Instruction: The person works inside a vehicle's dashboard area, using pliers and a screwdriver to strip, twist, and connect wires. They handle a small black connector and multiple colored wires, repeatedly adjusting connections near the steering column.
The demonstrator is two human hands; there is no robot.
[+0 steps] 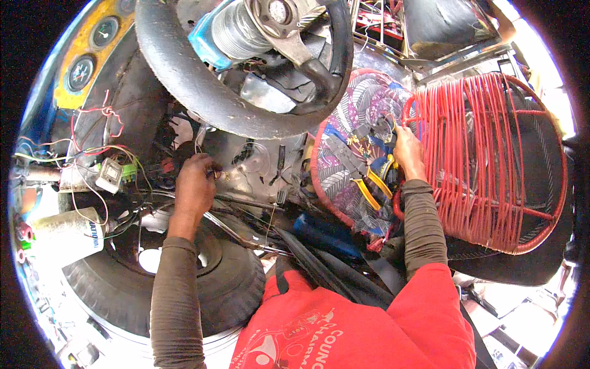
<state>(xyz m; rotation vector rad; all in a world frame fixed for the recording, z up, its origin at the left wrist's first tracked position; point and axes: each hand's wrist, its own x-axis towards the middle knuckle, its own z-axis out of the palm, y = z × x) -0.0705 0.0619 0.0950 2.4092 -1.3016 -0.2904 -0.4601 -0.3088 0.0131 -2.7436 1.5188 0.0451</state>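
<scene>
Right, I've got the right hand [410, 152] at the right edge of the patterned cushion [369, 92], fingertips in among dark bits and thin wire. Grasping one or just touching? Can't tell from here. Small brass-coloured pieces [367, 149] lie scattered mid-cushion, and the yellow-handled pliers [381, 184] lie toward the lower right edge, clear of my fingers.

Well apart, over to the left, my left hand [195, 181] is below the steering wheel [264, 125], fingers curled, something tiny glinting at the tips; whether they're clenched on it, I can't tell. Beyond that hand there's a loose red wire [109, 112] and a pale connector [110, 174] with wires trailing off.

My read: this is the picking step of a wiring job, choosing a part or tool off the cushion. Next calls for a clean pinch on one item, lifted without dragging its neighbours, while the left hand stays put at the wiring side.
</scene>
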